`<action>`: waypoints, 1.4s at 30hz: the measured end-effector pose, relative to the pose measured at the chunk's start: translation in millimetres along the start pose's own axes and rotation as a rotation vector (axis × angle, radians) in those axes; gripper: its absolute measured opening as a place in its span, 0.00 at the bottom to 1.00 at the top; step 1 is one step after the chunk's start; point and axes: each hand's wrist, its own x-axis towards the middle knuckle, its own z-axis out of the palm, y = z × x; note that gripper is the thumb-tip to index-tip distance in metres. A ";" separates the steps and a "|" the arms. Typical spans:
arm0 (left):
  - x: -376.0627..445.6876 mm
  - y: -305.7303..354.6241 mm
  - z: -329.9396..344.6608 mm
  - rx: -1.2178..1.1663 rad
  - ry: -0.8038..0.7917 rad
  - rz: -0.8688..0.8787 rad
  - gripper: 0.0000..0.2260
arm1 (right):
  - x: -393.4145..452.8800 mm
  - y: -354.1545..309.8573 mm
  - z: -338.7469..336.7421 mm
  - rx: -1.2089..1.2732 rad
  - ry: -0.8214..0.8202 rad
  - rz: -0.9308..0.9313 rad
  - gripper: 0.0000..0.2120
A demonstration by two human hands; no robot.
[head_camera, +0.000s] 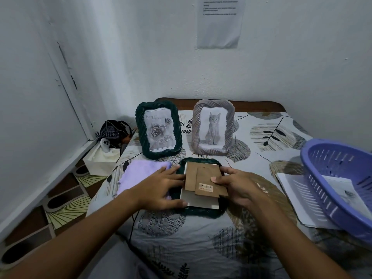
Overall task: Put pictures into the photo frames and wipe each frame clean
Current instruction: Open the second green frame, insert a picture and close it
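Here the left hand lies flat, fingers straight, on the face-down green frame; the right hand fingers pinch its brown backing board.

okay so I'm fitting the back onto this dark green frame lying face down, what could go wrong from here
1. The brown backing board sits skewed over the face-down green frame; pressed in like that, it may jam or crease the white sheet beneath.
2. The left hand and right hand work just in front of the standing green frame and grey cat frame; a nudge could tip either.
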 end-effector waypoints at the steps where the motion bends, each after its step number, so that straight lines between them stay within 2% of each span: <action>1: -0.1 0.1 -0.7 -0.007 -0.001 0.001 0.31 | 0.4 -0.2 0.7 -0.009 -0.001 0.000 0.16; 17: -1.6 -5.3 -1.5 -0.036 -0.075 -0.034 0.33 | 7.2 -0.3 11.0 -0.097 0.005 -0.032 0.15; 28: -1.2 -4.2 -2.4 -0.046 -0.089 -0.047 0.34 | 2.4 0.4 10.3 -0.018 0.028 -0.014 0.14; 32: -0.9 -4.1 -0.9 -0.033 -0.086 -0.044 0.34 | 1.3 -2.1 9.0 0.004 0.045 -0.009 0.24; 39: -1.4 -3.1 -2.9 -0.034 -0.076 -0.041 0.32 | 3.5 -1.2 12.9 -0.034 0.042 -0.013 0.32; 40: -1.2 -3.4 -2.8 -0.033 -0.078 -0.041 0.32 | 3.1 -0.9 13.0 -0.033 0.034 -0.014 0.30; 42: -1.0 -4.1 -2.6 -0.029 -0.085 -0.042 0.32 | 1.8 -0.6 12.9 -0.044 0.022 -0.016 0.21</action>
